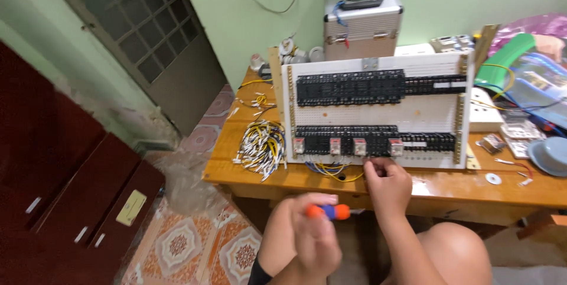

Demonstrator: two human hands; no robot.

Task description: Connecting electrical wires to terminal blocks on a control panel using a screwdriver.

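Observation:
A white perforated panel (378, 114) stands upright on the wooden table (260, 173). It carries two rows of black terminal blocks, with several clear relays (359, 146) in the lower row. My right hand (387, 183) is at the panel's bottom edge, its fingers pinched on a wire among the yellow and blue wires (333, 171) there. My left hand (310, 232) is lower and nearer to me, closed around an orange and blue screwdriver (328, 211) that points right.
A bundle of white, yellow and black wires (263, 146) lies left of the panel. Behind it stands an aluminium case (363, 22). At right are a grey bowl (549, 155), a washer (493, 178), small parts and green tubing (502, 54). A dark red cabinet (71, 190) stands at left.

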